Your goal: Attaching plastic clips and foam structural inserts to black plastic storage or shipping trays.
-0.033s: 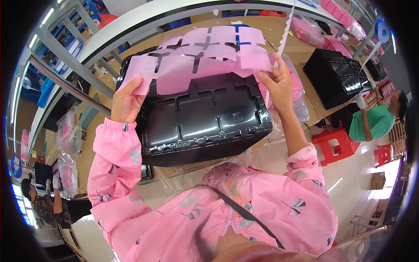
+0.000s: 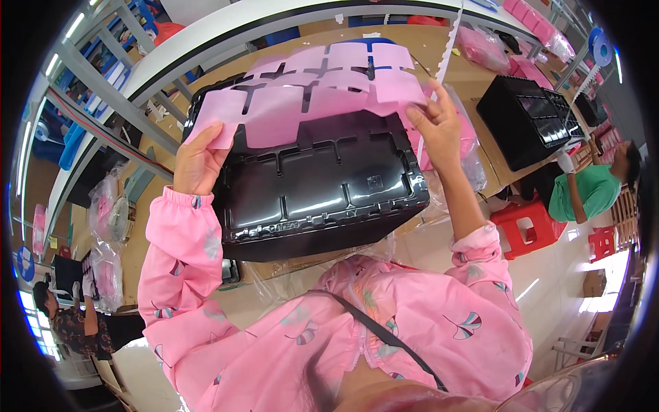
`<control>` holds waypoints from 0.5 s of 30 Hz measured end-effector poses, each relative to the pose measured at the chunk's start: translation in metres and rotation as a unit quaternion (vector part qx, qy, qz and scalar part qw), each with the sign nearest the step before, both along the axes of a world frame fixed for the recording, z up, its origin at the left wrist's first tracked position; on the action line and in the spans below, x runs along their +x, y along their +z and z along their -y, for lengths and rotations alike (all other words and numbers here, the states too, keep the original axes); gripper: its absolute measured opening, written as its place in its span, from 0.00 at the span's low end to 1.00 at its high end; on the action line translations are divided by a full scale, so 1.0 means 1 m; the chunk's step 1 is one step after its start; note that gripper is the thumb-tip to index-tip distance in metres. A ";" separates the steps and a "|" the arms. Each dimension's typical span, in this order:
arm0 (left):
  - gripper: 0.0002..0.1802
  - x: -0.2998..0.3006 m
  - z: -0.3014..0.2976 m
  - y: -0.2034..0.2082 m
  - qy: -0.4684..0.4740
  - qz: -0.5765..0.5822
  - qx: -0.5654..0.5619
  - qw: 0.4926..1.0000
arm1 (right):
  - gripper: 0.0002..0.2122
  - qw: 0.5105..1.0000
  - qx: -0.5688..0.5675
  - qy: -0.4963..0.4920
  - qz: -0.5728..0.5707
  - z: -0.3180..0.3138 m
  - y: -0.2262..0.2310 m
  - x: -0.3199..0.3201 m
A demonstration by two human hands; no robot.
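A thin pink sheet with slots cut through it (image 2: 274, 113) stretches between my two hands. My left hand (image 2: 199, 165) pinches its near left corner between thumb and fingers. At its right edge my right hand (image 2: 441, 130) grips the sheet, thumb below and fingers above. Under the sheet stands a stack of glossy black plastic trays (image 2: 316, 185) with moulded compartments. The sheet hangs over the far part of the top tray and hides much of it; the near part is bare.
Right of the stack lie pink sheets in clear plastic (image 2: 470, 147). Farther right stand another black tray stack (image 2: 525, 123), a red stool (image 2: 525, 230) and a person in green (image 2: 583, 192). Another person (image 2: 79, 326) works at far left. A metal-framed shelf (image 2: 274, 27) runs behind.
My right hand and the sheet's right edge have shifted very slightly. My left hand keeps its grip and the black trays stay in place.
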State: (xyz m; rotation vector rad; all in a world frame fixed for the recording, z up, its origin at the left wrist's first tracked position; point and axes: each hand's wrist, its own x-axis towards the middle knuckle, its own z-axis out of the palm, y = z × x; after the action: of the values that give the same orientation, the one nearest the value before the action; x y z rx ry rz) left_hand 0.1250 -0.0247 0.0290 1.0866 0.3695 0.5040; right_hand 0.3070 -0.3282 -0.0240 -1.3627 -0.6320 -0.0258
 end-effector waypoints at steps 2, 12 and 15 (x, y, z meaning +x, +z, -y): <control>0.17 -0.005 -0.008 0.000 -0.008 0.005 0.015 1.000 | 0.26 1.000 0.021 0.004 0.016 -0.005 0.009 0.008; 0.34 -0.020 0.003 0.010 0.014 -0.001 0.184 0.983 | 0.19 0.997 -0.011 0.075 -0.027 -0.029 0.029 0.042; 0.25 -0.019 -0.006 0.004 -0.032 -0.023 0.142 0.989 | 0.21 0.991 -0.092 0.095 0.000 -0.040 0.035 0.042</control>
State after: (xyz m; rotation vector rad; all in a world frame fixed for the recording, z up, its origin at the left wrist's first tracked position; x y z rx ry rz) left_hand 0.1058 -0.0184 0.0335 1.3845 0.3079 0.4845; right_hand 0.3489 -0.2881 0.0115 -1.4730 -0.7777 0.1904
